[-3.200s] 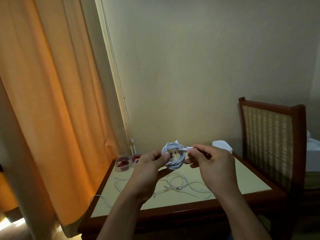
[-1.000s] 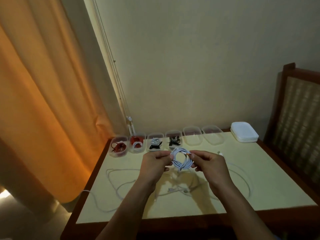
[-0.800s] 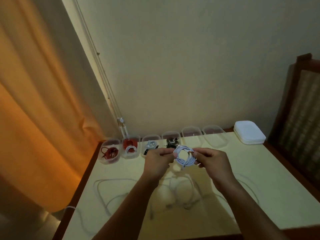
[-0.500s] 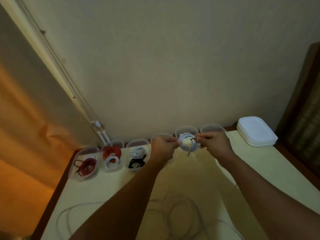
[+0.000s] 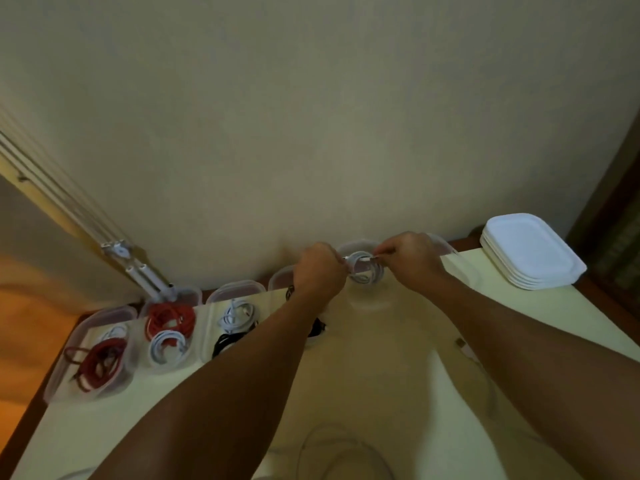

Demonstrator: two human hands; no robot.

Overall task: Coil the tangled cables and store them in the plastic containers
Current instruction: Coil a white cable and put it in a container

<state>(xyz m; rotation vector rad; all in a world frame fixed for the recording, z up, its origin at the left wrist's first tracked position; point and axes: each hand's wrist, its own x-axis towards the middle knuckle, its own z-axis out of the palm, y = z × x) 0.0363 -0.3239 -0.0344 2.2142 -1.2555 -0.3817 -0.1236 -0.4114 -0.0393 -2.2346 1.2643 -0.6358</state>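
1. The left forearm (image 5: 225, 375) was bare along all of its visible length, with no cloth on it.
2. The right forearm (image 5: 536, 358) was bare in the same way.
3. The left hand (image 5: 320, 271) was bare, knuckles showing.
4. The right hand (image 5: 410, 259) was bare too.
5. Dim light blurred any finer detail on the fingers.

A plain cream wall (image 5: 311, 116) rises behind both hands. To the right of the right hand (image 5: 408, 258), a stack of white lids (image 5: 530, 251) sits at the counter's back corner, and past it, at the frame's edge, stands a dark wooden chair (image 5: 620, 230). Far to the left of the left hand (image 5: 320, 271) hangs an orange curtain (image 5: 27, 323). Pale cords (image 5: 52, 181) slant down beside the curtain to a white fitting (image 5: 117, 251). Below the hands spreads the pale yellow counter (image 5: 398, 375), edged in dark wood.
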